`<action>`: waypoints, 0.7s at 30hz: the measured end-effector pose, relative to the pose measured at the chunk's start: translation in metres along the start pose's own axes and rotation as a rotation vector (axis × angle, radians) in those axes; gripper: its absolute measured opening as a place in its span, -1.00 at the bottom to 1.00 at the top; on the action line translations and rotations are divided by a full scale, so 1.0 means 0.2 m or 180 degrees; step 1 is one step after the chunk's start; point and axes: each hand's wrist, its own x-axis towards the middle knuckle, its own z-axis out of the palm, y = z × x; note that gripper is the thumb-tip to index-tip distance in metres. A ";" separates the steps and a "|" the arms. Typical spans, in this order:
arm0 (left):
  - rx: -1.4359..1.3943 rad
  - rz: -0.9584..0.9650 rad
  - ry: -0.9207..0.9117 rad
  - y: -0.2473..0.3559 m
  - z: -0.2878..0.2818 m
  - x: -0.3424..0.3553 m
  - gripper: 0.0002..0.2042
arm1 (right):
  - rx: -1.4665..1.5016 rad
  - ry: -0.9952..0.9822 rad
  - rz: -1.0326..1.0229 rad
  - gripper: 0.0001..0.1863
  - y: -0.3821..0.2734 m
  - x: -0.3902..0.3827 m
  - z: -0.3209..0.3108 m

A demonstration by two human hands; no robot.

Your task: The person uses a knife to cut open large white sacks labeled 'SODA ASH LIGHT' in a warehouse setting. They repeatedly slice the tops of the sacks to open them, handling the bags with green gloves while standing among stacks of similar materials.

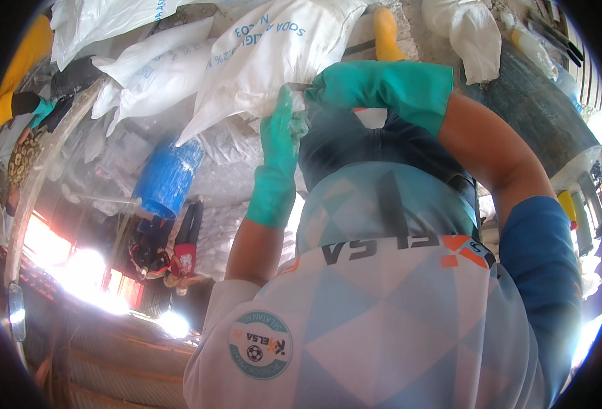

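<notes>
A large white sack (253, 54) with blue printing lies at the top centre. At its lower right corner, my left hand (280, 136) in a long green rubber glove has its fingers curled on the bunched sack material, thumb pointing up. Just right of it, my right hand (342, 85), also gloved, is closed at the same corner around something small and greyish that I cannot make out. My dark trousers show below the hands.
More white sacks (151, 82) lie left, above a scuffed blue drum (168, 174) and a wooden beam (55, 157). People (168, 252) are at lower left, another person (21, 136) at far left. A yellow boot (388, 37) shows above; a dark drum (546, 136) is right.
</notes>
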 end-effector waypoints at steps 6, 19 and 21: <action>0.0173 -0.0034 0.0063 0.01 0.01 -0.01 -0.78 | -0.0504 -0.0180 0.0132 -0.54 -0.08 0.03 0.00; -0.0649 0.0191 -0.0392 0.01 -0.17 0.06 -0.77 | -0.0079 -0.0006 0.0370 -0.61 -0.08 -0.23 -0.08; -0.0824 0.0225 -0.0561 0.00 -0.18 0.08 -0.79 | -0.0210 0.0228 0.0413 -0.61 -0.10 -0.22 -0.08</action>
